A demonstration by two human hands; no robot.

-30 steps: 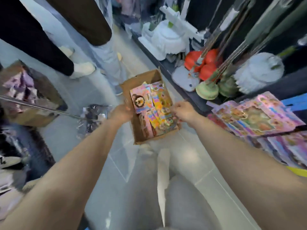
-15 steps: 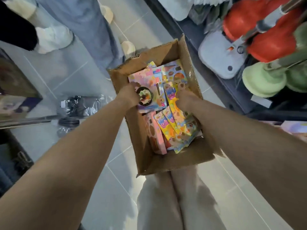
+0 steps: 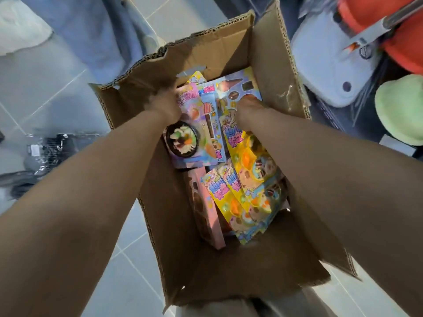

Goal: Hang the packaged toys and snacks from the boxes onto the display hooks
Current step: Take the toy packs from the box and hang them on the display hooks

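Note:
An open cardboard box [image 3: 270, 53] stands on the tiled floor below me, holding several bright toy packs. My left hand [image 3: 163, 104] grips the top edge of a pink pack with a toy bowl [image 3: 194, 143] near the box's far left wall. My right hand [image 3: 249, 110] curls over the top of a yellow pack [image 3: 247, 156], which lies over a blue pack [image 3: 238, 88]. More yellow packs [image 3: 229, 202] and a pink box on its edge [image 3: 206, 209] lie nearer me. The fingertips of both hands are hidden.
Another person's jeans leg [image 3: 96, 30] and white shoe [image 3: 18, 26] stand just beyond the box. Black plastic-wrapped goods [image 3: 52, 145] lie on the floor at left. At right a low shelf holds a white item [image 3: 325, 65] and red [image 3: 398, 37] and green plungers [image 3: 400, 108].
The view has dropped much closer to the box. Both hands have moved toward the far end of the box and onto the tops of the packs.

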